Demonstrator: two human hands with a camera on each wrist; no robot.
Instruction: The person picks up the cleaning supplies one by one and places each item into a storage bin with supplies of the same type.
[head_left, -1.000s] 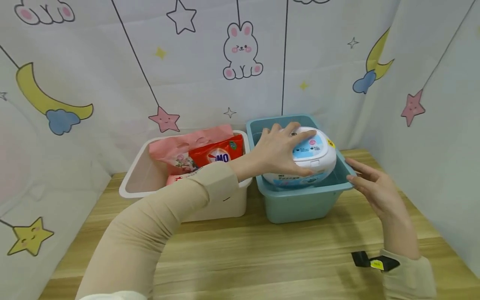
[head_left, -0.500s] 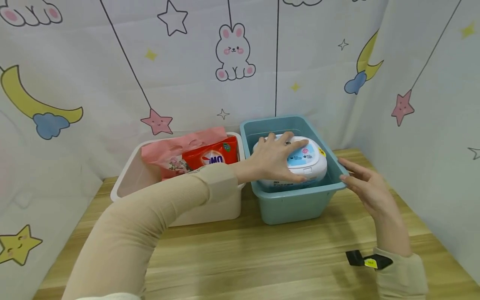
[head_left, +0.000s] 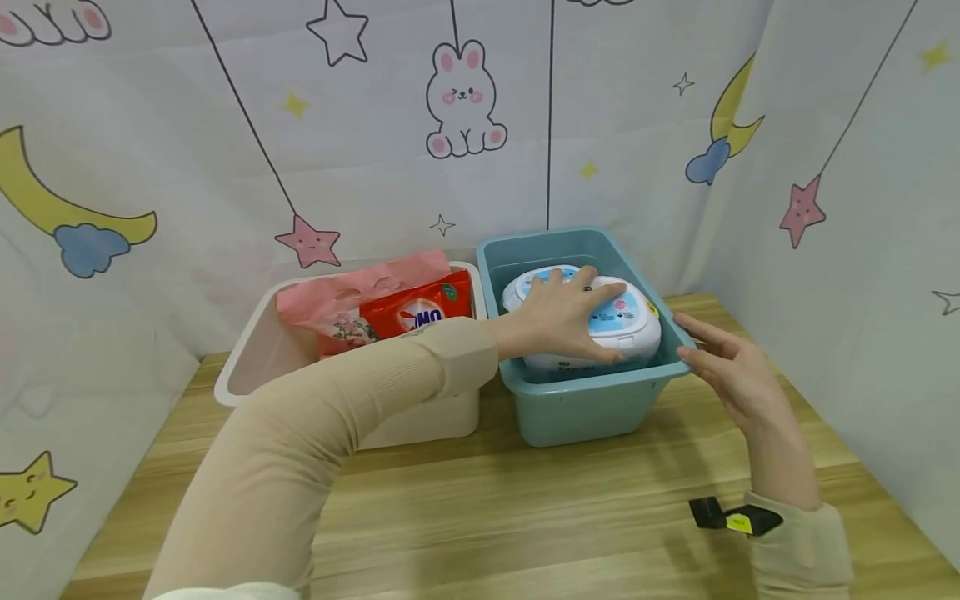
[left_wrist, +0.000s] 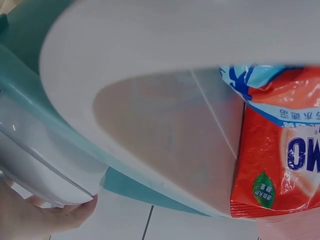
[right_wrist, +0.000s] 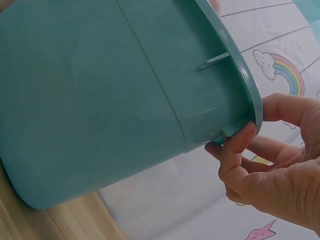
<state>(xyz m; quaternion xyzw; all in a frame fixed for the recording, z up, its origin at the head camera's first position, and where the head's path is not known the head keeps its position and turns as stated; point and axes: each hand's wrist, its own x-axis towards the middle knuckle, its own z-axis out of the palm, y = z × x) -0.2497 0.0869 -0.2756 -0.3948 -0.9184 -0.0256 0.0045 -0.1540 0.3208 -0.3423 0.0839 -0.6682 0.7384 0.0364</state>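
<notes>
A white lidded plastic box [head_left: 630, 337] with a blue label sits inside the teal bin [head_left: 592, 412]. My left hand [head_left: 558, 317] spans its top, thumb on the near side and fingers over the far side. Left of that hand shows another white and blue lid [head_left: 525, 287], partly covered by the hand. In the left wrist view, fingertips curl against the white box [left_wrist: 50, 160]. My right hand [head_left: 731, 367] pinches the teal bin's right rim near the front corner; the right wrist view shows thumb and fingers on either side of the rim [right_wrist: 257, 107].
A white bin [head_left: 251, 358] stands left of the teal one, holding a red OMO detergent bag [head_left: 420, 308] and a pink floral bag [head_left: 360, 287]. Both bins rest on a wood-grain table [head_left: 487, 517]. A printed curtain [head_left: 375, 150] hangs behind and at the sides.
The white box has gone lower into the teal bin with my left hand still on it. Another white lid now shows to its left. My right hand has kept its hold on the rim.
</notes>
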